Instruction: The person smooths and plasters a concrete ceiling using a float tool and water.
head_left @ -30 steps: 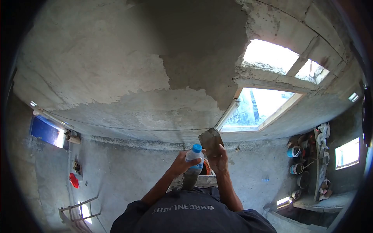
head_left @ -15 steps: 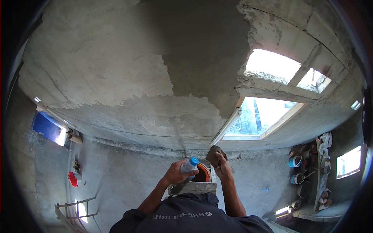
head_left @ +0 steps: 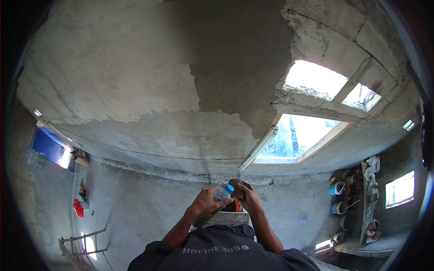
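My left hand (head_left: 206, 202) is wrapped round a clear plastic bottle (head_left: 221, 194) with a blue cap, tilted up in front of my chest. In my right hand (head_left: 249, 197) is a dark brown, sponge-like block (head_left: 238, 189), pinched between thumb and fingers close beside the cap. Below the two hands, an orange bucket (head_left: 236, 206) shows in part, mostly hidden by the hands and block. A wooden plank (head_left: 226, 218) lies right in front of my body.
Ahead rises a plastered wall with a darker patch (head_left: 239, 77) and a framed window opening (head_left: 298, 137). A white tube (head_left: 258, 148) leans at the window's left. Buckets (head_left: 340, 207) stand at the right, a ladder-like frame (head_left: 83, 241) at lower left, and a red object (head_left: 78, 208) farther left.
My right hand has brought the block leftward and lower, close to the bottle, now covering more of the bucket. The bottle stays in my left hand, and the view has shifted slightly.
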The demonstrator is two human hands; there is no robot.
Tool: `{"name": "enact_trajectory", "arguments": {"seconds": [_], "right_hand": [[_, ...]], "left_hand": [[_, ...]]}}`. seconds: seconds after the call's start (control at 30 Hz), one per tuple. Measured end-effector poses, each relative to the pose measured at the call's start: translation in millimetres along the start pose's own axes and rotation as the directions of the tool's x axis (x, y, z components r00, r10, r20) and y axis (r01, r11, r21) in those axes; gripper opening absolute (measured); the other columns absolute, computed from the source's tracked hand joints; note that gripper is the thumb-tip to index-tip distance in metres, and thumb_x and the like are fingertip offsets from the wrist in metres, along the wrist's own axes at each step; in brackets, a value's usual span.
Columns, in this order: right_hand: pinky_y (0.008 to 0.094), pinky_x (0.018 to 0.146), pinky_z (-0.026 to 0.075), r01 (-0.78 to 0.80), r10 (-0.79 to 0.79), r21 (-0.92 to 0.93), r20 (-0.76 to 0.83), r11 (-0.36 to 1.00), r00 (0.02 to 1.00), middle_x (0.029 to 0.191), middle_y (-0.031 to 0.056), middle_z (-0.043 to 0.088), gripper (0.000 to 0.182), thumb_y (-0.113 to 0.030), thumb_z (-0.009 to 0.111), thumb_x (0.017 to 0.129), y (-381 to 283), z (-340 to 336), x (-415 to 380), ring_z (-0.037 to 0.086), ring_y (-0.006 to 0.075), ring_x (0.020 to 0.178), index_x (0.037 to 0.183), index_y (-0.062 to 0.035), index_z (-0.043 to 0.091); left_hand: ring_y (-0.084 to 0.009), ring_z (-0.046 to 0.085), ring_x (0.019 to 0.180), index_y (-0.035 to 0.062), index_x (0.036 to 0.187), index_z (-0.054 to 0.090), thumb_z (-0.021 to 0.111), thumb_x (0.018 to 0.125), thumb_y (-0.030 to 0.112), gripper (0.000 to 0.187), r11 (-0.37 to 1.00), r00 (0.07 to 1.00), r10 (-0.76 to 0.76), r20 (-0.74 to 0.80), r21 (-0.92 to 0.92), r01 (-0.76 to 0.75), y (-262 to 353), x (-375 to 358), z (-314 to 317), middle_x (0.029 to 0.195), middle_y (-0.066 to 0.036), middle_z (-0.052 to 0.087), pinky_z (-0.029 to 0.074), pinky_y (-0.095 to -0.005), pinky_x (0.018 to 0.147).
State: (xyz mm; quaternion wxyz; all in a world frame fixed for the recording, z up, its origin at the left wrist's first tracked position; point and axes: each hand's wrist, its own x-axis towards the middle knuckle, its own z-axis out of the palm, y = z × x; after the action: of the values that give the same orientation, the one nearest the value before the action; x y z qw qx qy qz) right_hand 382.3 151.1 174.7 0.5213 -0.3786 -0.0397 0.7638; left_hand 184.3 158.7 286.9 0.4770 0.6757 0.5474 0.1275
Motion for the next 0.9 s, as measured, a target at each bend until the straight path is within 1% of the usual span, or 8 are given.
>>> {"name": "enact_trajectory", "arguments": {"seconds": [0.07,0.17,0.27,0.37,0.47,0.67,0.73,0.9], "right_hand": [[0.0358,0.086,0.052,-0.017,0.017,0.042,0.003,0.999,1.0,0.112,0.0137,0.059,0.035,-0.011,0.062,0.088,-0.1,1.4,1.6,0.06,0.024,0.102,0.119,0.0007,0.051],[0.0391,0.088,0.053,0.01,-0.013,0.096,0.028,0.995,1.0,0.113,0.0147,0.059,0.034,-0.012,0.06,0.09,-1.6,-0.8,1.5,0.06,0.0262,0.104,0.12,0.0009,0.051],[0.0404,0.088,0.053,0.092,-0.093,0.014,0.015,0.996,0.996,0.114,0.0157,0.058,0.033,-0.012,0.056,0.092,-6.2,9.1,-6.3,0.06,0.0275,0.104,0.122,0.0013,0.05],[0.0397,0.087,0.054,0.085,-0.085,0.028,0.001,0.996,0.996,0.115,0.0165,0.058,0.032,-0.012,0.053,0.093,-6.4,14.8,-9.0,0.061,0.0273,0.103,0.122,0.0019,0.05],[0.0388,0.086,0.054,0.08,-0.079,0.064,-0.011,0.995,0.997,0.114,0.0163,0.059,0.033,-0.012,0.054,0.093,6.8,2.0,3.1,0.061,0.027,0.103,0.122,0.0022,0.051],[0.0359,0.082,0.056,0.08,-0.076,0.047,-0.082,0.996,0.994,0.111,0.0135,0.06,0.037,-0.01,0.064,0.087,20.5,9.4,10.3,0.063,0.0252,0.098,0.121,0.0013,0.052],[0.0346,0.079,0.056,0.085,-0.081,0.035,-0.092,0.996,0.992,0.109,0.0126,0.061,0.037,-0.009,0.064,0.086,19.1,23.0,8.8,0.063,0.0243,0.096,0.12,0.0012,0.053],[0.0321,0.073,0.056,0.082,-0.086,-0.039,-0.123,0.996,0.989,0.108,0.0105,0.062,0.033,-0.007,0.064,0.087,28.8,12.8,18.0,0.064,0.022,0.092,0.117,0.0001,0.054]], "left_hand": [[-0.0269,0.067,0.084,0.0025,0.101,0.062,0.075,0.067,0.058,0.066,1.0,1.0,0.016,0.003,-0.001,-0.016,-1.9,2.3,-2.0,0.089,-0.015,0.068,0.051,-0.0374,0.076],[-0.0279,0.067,0.084,0.0024,0.1,0.062,0.075,0.067,0.059,0.066,1.0,1.0,0.014,0.013,-0.012,-0.014,-7.4,8.2,-1.9,0.09,-0.016,0.068,0.051,-0.0379,0.077],[-0.0279,0.067,0.086,0.0022,0.103,0.062,0.074,0.067,0.059,0.068,1.0,0.999,-0.03,0.045,-0.002,0.03,-14.1,8.6,-3.2,0.092,-0.017,0.068,0.051,-0.0378,0.078],[-0.0284,0.067,0.087,0.0011,0.107,0.061,0.074,0.067,0.06,0.072,1.0,1.0,-0.005,0.023,-0.007,0.005,-23.1,9.1,-0.6,0.094,-0.018,0.067,0.051,-0.038,0.079],[-0.0292,0.066,0.09,-0.0009,0.111,0.059,0.075,0.067,0.059,0.076,0.998,0.998,-0.052,-0.046,0.044,0.054,-29.3,10.6,-3.2,0.097,-0.021,0.066,0.05,-0.0378,0.081],[-0.0305,0.063,0.093,-0.0024,0.108,0.051,0.078,0.066,0.055,0.076,0.995,0.993,-0.093,0.071,-0.032,0.096,-36.6,13.5,-15.9,0.098,-0.021,0.064,0.049,-0.0376,0.082],[-0.0333,0.06,0.102,-0.0033,0.116,0.044,0.077,0.065,0.054,0.084,0.995,0.994,-0.076,0.077,-0.054,0.08,-45.1,14.4,-18.4,0.107,-0.025,0.06,0.046,-0.0381,0.088],[-0.0308,0.059,0.103,-0.0018,0.121,0.042,0.078,0.067,0.046,0.08,0.996,0.986,-0.077,0.146,-0.034,0.083,-55.2,17.6,-28.0,0.11,-0.025,0.058,0.046,-0.0368,0.088]]}}
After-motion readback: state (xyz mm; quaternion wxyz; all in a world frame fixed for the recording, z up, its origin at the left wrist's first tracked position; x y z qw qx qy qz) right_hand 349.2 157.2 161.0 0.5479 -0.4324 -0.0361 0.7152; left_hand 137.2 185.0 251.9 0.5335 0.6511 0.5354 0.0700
